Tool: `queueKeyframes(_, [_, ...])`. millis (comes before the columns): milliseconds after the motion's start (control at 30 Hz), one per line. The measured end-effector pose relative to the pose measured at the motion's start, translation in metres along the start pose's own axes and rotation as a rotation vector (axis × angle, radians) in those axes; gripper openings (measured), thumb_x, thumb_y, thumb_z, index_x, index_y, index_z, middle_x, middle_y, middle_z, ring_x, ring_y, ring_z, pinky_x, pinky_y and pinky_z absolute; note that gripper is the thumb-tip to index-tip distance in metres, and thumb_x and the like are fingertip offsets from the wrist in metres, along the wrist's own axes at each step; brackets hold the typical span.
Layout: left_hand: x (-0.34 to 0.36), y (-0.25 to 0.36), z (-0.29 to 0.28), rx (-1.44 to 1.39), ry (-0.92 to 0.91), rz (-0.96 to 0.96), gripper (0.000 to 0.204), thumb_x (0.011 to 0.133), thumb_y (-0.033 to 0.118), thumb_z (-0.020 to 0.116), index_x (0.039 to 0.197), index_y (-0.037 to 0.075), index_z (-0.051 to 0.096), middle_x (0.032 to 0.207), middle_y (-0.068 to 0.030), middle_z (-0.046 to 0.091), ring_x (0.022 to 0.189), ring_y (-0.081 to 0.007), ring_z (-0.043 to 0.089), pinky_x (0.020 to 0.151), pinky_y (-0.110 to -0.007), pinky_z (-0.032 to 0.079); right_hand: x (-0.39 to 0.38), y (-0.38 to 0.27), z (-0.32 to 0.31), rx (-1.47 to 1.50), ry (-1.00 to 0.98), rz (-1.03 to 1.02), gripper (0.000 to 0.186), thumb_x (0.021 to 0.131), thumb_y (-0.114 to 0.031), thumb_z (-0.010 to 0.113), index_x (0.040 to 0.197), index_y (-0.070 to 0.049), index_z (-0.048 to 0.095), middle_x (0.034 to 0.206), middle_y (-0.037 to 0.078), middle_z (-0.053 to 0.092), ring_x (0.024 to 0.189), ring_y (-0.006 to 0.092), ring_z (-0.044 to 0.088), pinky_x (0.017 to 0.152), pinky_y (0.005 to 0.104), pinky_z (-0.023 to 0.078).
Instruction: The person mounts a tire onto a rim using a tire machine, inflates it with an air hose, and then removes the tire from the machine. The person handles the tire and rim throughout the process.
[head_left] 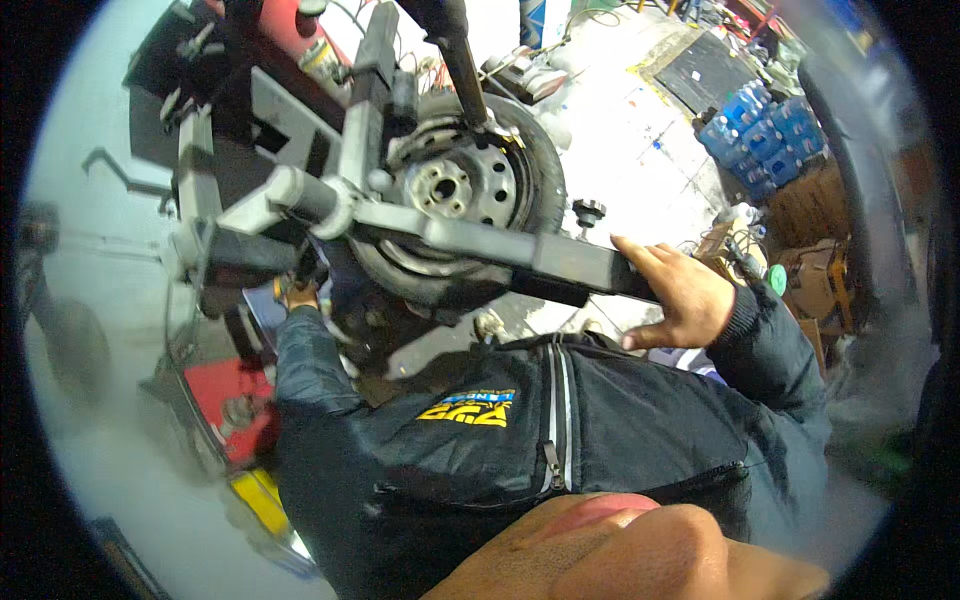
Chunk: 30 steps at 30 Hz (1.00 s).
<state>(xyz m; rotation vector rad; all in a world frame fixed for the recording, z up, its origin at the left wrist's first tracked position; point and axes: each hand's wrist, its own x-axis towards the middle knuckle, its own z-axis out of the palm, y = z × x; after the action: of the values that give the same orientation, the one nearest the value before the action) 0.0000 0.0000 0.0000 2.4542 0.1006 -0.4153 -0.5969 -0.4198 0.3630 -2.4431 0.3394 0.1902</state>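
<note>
My right hand lies at the dark end of a jointed grey machine arm, fingers stretched out and thumb apart. At the left, my left hand is closed around a dark part low on the tyre changer; what exactly it holds is hidden. Between my hands sits a tyre on a bare steel wheel rim, with round holes around its hub. The grey arm crosses over the near side of this wheel. From above, a dark bar comes down to the rim's far edge.
A black knob stands right of the tyre. Packs of blue-tinted bottles and cardboard boxes are stacked at the right. A dark mat lies on the pale tiled floor. Red and yellow items are at lower left.
</note>
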Motion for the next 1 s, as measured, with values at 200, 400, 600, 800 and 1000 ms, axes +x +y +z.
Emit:
queueKeyframes(200, [-0.158,-0.045,-0.06,-0.504,0.16,0.121,0.052,0.084,0.007,0.072,0.132,0.0,0.056,0.095,-0.0095,0.066,0.051,-0.0127,0.05,0.045,-0.032,0.04,0.025,0.001,0.003,0.128,-0.064,-0.285,0.098,0.074,-0.041,0.082,0.144,0.011,0.037,0.105,0.033,0.062,0.095,0.0459,0.063,0.089,0.0457,0.051])
queueKeyframes(400, [-0.333,0.14,-0.183,0.178,0.687,0.774,0.046,0.089,0.009,0.065,0.133,0.004,0.058,0.121,-0.0128,0.06,0.105,-0.0227,0.063,0.092,-0.035,0.05,0.014,-0.021,0.09,0.603,-0.395,-0.668,0.095,0.081,-0.046,0.078,0.146,0.01,0.037,0.114,0.029,0.065,0.109,0.0396,0.064,0.096,0.0436,0.05])
queueKeyframes(600, [-0.365,0.255,-0.145,0.483,0.543,1.048,0.05,0.089,0.021,0.069,0.134,0.005,0.056,0.133,-0.018,0.056,0.119,-0.0343,0.057,0.103,-0.042,0.044,0.002,0.038,0.11,0.966,-0.478,-0.592,0.056,0.087,-0.029,0.076,0.129,0.003,0.058,0.112,0.015,0.07,0.106,0.0236,0.066,0.096,0.037,0.051])
queueKeyframes(800, [-0.25,0.245,-0.062,0.664,0.666,0.801,0.081,0.089,0.056,0.063,0.151,0.012,0.038,0.156,-0.0182,0.037,0.143,-0.037,0.035,0.115,-0.051,0.029,0.01,0.102,0.084,1.053,-0.368,-0.349,0.045,0.089,-0.016,0.073,0.127,0.004,0.058,0.102,0.005,0.068,0.097,0.0125,0.061,0.091,0.0281,0.05])
queueKeyframes(1000, [-0.157,0.237,-0.024,0.77,0.997,0.425,0.101,0.082,0.078,0.054,0.154,0.012,0.03,0.161,-0.0143,0.028,0.149,-0.0332,0.023,0.113,-0.065,0.02,0.06,0.152,0.066,1.153,-0.342,0.007,0.045,0.09,-0.012,0.073,0.128,0.006,0.057,0.102,0.004,0.069,0.097,0.012,0.062,0.09,0.0278,0.051])
